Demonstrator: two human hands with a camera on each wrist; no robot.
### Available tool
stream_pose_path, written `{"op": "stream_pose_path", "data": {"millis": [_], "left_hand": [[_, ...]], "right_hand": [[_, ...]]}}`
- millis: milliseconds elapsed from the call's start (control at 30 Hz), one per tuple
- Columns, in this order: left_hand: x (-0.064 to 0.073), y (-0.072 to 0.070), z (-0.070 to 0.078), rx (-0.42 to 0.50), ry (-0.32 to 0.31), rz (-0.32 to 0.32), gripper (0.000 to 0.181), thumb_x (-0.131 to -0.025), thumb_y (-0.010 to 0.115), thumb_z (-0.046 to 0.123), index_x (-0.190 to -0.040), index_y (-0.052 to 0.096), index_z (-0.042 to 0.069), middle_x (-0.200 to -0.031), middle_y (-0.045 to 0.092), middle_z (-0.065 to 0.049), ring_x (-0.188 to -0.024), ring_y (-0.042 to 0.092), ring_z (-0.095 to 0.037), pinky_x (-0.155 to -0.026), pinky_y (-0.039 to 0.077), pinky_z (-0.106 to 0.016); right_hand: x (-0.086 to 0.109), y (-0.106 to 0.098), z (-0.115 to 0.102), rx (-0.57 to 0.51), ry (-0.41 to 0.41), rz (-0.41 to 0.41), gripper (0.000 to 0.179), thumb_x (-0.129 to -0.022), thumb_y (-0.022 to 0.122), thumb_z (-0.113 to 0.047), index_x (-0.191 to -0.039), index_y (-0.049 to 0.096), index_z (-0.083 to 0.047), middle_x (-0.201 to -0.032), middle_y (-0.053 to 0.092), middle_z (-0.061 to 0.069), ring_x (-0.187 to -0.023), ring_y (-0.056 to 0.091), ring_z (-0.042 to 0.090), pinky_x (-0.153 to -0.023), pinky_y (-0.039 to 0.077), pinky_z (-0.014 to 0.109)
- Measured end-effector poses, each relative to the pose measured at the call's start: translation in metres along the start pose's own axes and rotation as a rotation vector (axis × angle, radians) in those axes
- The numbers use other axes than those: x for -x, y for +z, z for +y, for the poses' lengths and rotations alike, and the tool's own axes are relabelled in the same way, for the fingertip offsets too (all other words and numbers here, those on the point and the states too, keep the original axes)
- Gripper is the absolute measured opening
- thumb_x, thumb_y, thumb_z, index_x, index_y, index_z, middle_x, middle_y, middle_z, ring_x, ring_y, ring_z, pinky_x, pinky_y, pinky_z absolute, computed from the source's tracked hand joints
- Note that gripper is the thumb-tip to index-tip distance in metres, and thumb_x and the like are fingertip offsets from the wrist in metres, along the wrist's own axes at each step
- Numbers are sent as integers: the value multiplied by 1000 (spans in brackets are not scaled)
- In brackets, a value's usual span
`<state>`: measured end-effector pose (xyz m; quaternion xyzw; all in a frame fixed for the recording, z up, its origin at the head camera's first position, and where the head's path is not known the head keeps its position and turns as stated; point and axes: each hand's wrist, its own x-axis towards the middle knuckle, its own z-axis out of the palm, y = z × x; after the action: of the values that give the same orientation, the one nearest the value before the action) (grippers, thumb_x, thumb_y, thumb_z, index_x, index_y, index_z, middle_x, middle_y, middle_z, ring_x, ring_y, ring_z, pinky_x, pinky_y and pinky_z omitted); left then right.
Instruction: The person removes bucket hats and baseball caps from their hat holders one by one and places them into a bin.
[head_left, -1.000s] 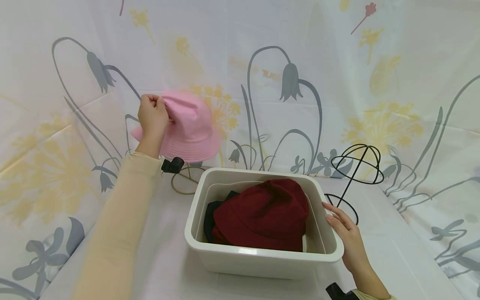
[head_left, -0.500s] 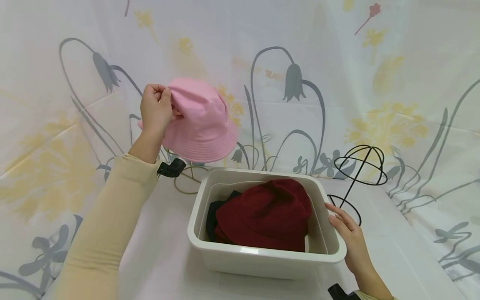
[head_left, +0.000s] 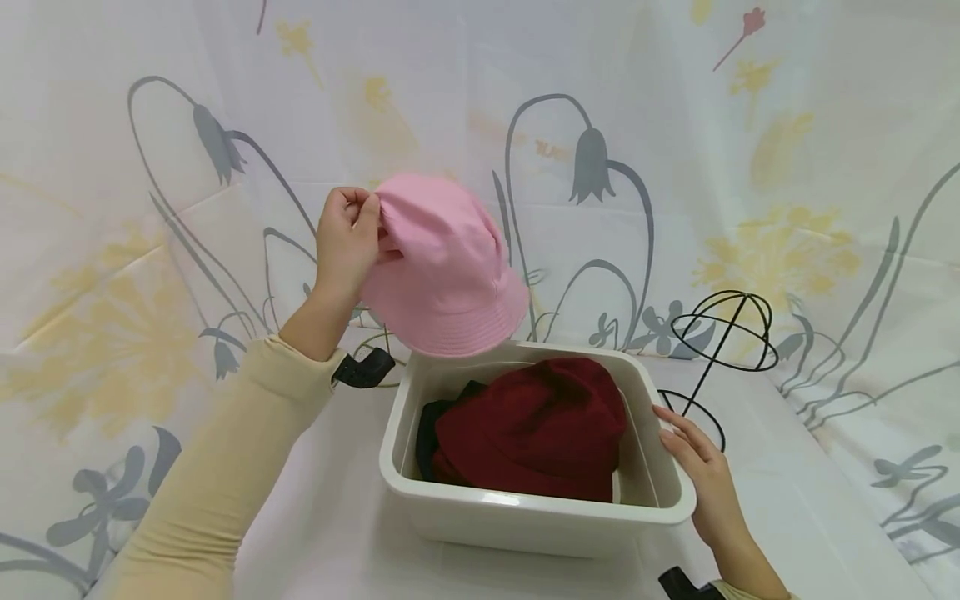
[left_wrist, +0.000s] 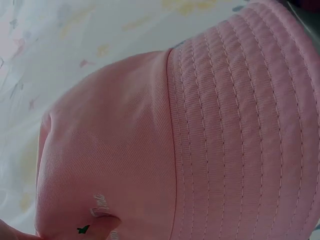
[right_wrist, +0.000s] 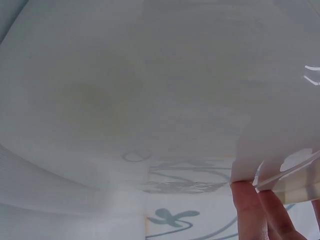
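A pink bucket hat (head_left: 450, 275) hangs from my left hand (head_left: 347, 242), its crown pinched between thumb and fingers. The hat's lower brim overlaps the back left rim of the white plastic bin (head_left: 525, 533) in the head view. Up close in the left wrist view, the hat (left_wrist: 115, 140) shows stitched brim rows and small embroidery. A dark red hat (head_left: 532, 433) fills much of the bin, over a dark hat-like cloth (head_left: 427, 437). My right hand (head_left: 701, 467) rests at the bin's right rim; its straight fingers (right_wrist: 250, 207) touch the outer wall in the right wrist view.
Behind the bin on the right stands a black wire hat stand (head_left: 723, 333). A gold-coloured wire stand (head_left: 386, 337) is mostly hidden behind the pink hat and my left arm. A flower-printed sheet (head_left: 675, 108) covers the back and sides; the table (head_left: 322, 517) is white.
My left hand has carried the pink hat to the right, up and then down, bringing it over the bin's back left edge. The right hand has kept its place at the rim.
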<state>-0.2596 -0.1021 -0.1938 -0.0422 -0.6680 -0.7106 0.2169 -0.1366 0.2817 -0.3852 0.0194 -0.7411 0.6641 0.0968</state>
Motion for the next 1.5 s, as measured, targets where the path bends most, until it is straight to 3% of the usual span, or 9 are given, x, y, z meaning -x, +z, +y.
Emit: {"op": "stream_pose_path", "data": {"millis": [167, 267, 533, 633, 767, 1000, 1200, 1333, 1500], "left_hand": [[14, 14, -7, 35, -2, -56, 11, -98, 46, 15, -104, 44, 7, -108, 57, -12, -72, 58, -17, -54, 53, -28], [22, 20, -13, 13, 35, -98, 12, -98, 45, 14, -105, 44, 4, -108, 58, -12, -74, 58, -15, -55, 53, -29], [51, 31, -26, -157, 212, -258, 17, -99, 44, 17, -106, 44, 1, -120, 57, -10, -89, 60, -19, -61, 54, -31], [59, 33, -28, -217, 228, -313, 16, -99, 44, 18, -105, 44, 3, -122, 56, -9, -90, 62, -20, -62, 54, -31], [72, 37, -31, -315, 221, -397, 11, -99, 44, 16, -103, 45, 6, -108, 60, -9, -76, 62, -20, -62, 53, -29], [88, 41, -33, -467, 221, -663, 6, -100, 43, 15, -98, 44, 9, -80, 55, -6, -68, 55, -19, -62, 45, -28], [91, 45, -42, -557, 141, -859, 7, -99, 46, 15, -93, 46, 10, -84, 61, -2, -75, 58, -16, -62, 43, -25], [94, 48, -55, -611, 158, -948, 7, -96, 51, 14, -90, 48, 11, -85, 62, -1, -79, 56, -11, -65, 41, -23], [95, 54, -68, -705, 117, -1141, 17, -87, 63, 18, -102, 55, 16, -91, 59, 9, -73, 48, -9, -65, 40, -20]], "right_hand": [[-2, -1, -1, -34, -23, -13, 36, -98, 48, -18, -133, 50, -9, -110, 59, -8, -96, 59, 8, -72, 51, 27], [-2, 0, -1, -47, -30, -18, 36, -98, 48, -17, -132, 50, -8, -110, 60, -8, -95, 59, 9, -72, 51, 27], [0, 2, 0, -36, -20, -10, 36, -98, 49, -19, -132, 51, -9, -109, 61, -9, -95, 59, 8, -72, 51, 27], [-1, 2, 0, -32, -24, -8, 36, -98, 49, -19, -132, 51, -9, -108, 61, -9, -95, 59, 9, -72, 51, 27], [-1, 2, 0, -27, -23, -5, 37, -98, 49, -19, -133, 51, -9, -110, 60, -10, -96, 58, 8, -72, 50, 26], [-1, 3, 0, -29, -25, -10, 37, -98, 49, -20, -133, 50, -9, -110, 59, -9, -97, 58, 8, -73, 50, 27], [-2, 6, 0, -30, -21, -2, 36, -97, 49, -20, -132, 51, -9, -109, 60, -9, -96, 58, 8, -73, 50, 27], [-1, 6, 0, -40, -18, -5, 36, -98, 49, -19, -132, 51, -9, -110, 60, -9, -97, 58, 8, -73, 50, 26], [-1, 6, 1, -41, -12, -14, 37, -98, 49, -20, -133, 50, -9, -114, 56, -8, -97, 57, 8, -73, 50, 26]]}}
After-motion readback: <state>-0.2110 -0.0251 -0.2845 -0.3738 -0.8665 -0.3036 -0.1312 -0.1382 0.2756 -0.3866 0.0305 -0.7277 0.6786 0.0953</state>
